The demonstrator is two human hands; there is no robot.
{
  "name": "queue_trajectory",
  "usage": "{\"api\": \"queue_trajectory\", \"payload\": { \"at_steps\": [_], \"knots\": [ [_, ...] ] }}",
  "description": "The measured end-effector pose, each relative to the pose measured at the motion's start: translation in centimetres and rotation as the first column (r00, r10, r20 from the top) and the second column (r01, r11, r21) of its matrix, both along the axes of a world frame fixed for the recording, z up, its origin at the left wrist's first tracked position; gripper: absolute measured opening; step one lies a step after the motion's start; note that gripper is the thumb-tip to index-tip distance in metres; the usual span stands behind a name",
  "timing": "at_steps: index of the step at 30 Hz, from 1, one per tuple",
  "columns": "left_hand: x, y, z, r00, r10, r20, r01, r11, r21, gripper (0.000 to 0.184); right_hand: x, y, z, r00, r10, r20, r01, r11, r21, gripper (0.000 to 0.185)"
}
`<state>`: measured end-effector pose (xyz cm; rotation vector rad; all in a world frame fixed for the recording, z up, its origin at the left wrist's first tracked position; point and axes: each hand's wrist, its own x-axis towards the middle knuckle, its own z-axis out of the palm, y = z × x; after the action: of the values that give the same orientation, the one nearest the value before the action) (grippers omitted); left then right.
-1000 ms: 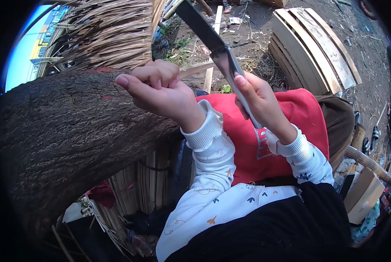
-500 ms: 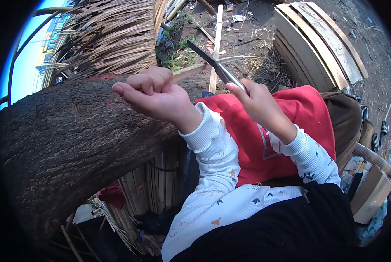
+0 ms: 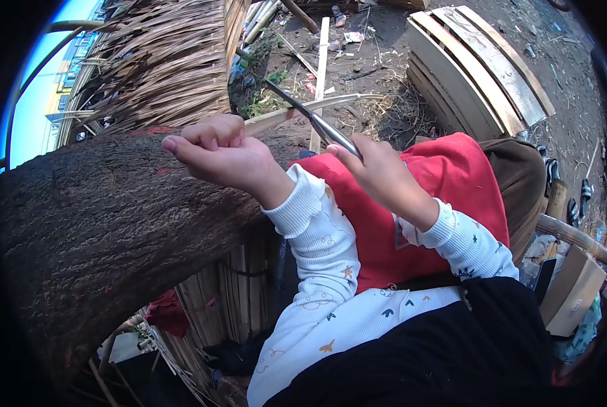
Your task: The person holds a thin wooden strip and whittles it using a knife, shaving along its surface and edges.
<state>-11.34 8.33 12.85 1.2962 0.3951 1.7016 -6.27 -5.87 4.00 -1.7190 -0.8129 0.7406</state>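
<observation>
My left hand (image 3: 232, 156) is closed in a fist, palm side up, beside the thick dark trunk (image 3: 134, 203); whatever is inside the fist is hidden. From behind its knuckles a pale, narrow strip (image 3: 283, 118) runs to the right; whether the fist grips it cannot be told. Wrapped around the metal handle of a knife (image 3: 334, 134), my right hand (image 3: 391, 173) points the dark blade up and left. The blade crosses in front of the pale strip; contact is unclear. Under my forearms a red cloth (image 3: 446, 169) covers my lap.
Dry palm-leaf thatch (image 3: 161, 64) stands at upper left. Curved wooden slats (image 3: 480, 68) are stacked at upper right. A long pale slat (image 3: 321, 74) lies on the littered ground. At lower right are a bamboo pole (image 3: 581, 241) and a cardboard piece (image 3: 575, 292).
The knife has shifted left and down, so its blade, rather than its handle end, now crosses the pale strip. My left fist stays closed; the whole view has shifted slightly.
</observation>
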Motion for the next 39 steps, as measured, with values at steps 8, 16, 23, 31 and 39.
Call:
{"api": "queue_trajectory", "payload": {
  "at_steps": [8,16,23,31,39],
  "knots": [
    [1.7,-1.2,0.5,1.0,0.014,-0.023,-0.014,1.0,-0.002,0.051,-1.5,0.1,-0.8,0.977,-0.148,0.155,0.124,0.98,0.154,0.038],
    [1.0,-1.0,0.4,0.999,-0.033,-0.018,0.033,0.999,-0.007,0.052,1.4,0.0,-0.4,0.995,-0.087,0.054,0.089,0.995,-0.034,0.039],
    [1.4,-1.3,0.7,0.999,0.034,-0.032,-0.035,0.998,-0.043,0.048,-0.9,0.9,-2.5,0.981,-0.161,0.109,0.143,0.977,0.155,0.037],
    [-0.7,0.3,0.4,0.999,0.037,-0.002,-0.037,0.998,-0.056,0.047,1.0,0.3,-8.0,0.989,-0.079,0.128,0.109,0.963,-0.248,0.045],
    [-3.0,2.8,-0.7,0.952,-0.304,0.042,0.299,0.949,0.102,0.045,1.1,0.7,-8.1,0.995,-0.029,0.096,0.061,0.935,-0.348,0.049]
  ]
}}
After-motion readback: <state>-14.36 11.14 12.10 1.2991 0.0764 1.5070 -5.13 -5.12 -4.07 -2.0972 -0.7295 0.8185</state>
